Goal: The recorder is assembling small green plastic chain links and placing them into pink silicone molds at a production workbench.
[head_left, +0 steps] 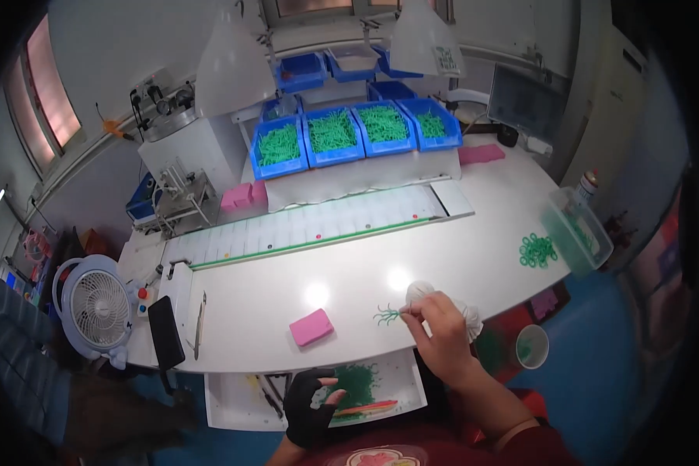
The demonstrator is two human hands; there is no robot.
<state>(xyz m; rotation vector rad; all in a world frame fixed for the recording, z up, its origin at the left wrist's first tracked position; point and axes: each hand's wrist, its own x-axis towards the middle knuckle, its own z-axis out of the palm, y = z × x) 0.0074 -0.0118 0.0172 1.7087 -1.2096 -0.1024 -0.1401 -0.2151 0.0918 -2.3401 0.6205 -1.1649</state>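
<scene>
My right hand (443, 330) is bare and held over the front of the white table. Its thumb and fingertips pinch a small bunch of thin green curled pieces (387, 314), whose loose ends fan out to the left. White crumpled cloth (421, 290) shows behind and beside this hand. My left hand (309, 408), in a black glove with bare fingertips, is over the open drawer (237, 400). Its thumb and forefinger are apart, with nothing visible between them. Beside it in the drawer lie a heap of green bits (356, 384) and an orange-red slim tool (374, 408).
A pink block (311, 328) rests on the table (443, 260). Behind it runs a segmented white track (311, 229), below blue bins (332, 140) of green pieces. Green rings (537, 250) and a clear tub (579, 233) are at right. A fan (99, 307) and phone (165, 332) stand left.
</scene>
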